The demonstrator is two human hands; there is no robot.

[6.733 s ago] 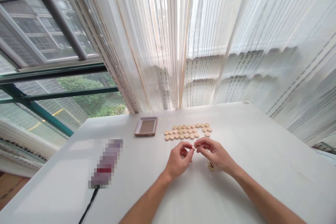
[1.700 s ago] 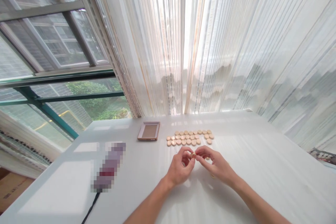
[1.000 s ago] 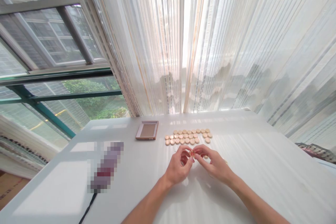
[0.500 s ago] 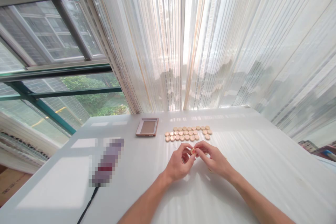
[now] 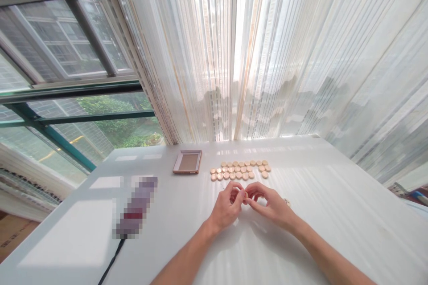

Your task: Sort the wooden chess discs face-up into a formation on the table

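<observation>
Between the fingertips of both hands is a round Chinese chess piece (image 5: 246,195), turned so that only a small part of it with some red shows. My left hand (image 5: 226,207) pinches it with thumb and fingers from the left. From the right, the thumb and fingers of my right hand (image 5: 272,205) close on it too. Just beyond the hands, several pale wooden chess pieces (image 5: 237,169) lie flat in rows, with a gap toward the right. Another loose piece (image 5: 287,202) peeks out beside my right wrist, partly covered.
A shallow open box (image 5: 175,171) rests behind and left of the rows. Left on the white table (image 5: 334,213) lies a pixelated purple object (image 5: 138,205) with a black cord (image 5: 113,259). Striped sheer curtains (image 5: 214,53) hang along the far edge, by a window.
The piece has been turned in the fingers, so its red-marked face no longer points at me. My left thumb has come up over it, and my right hand has shifted slightly.
</observation>
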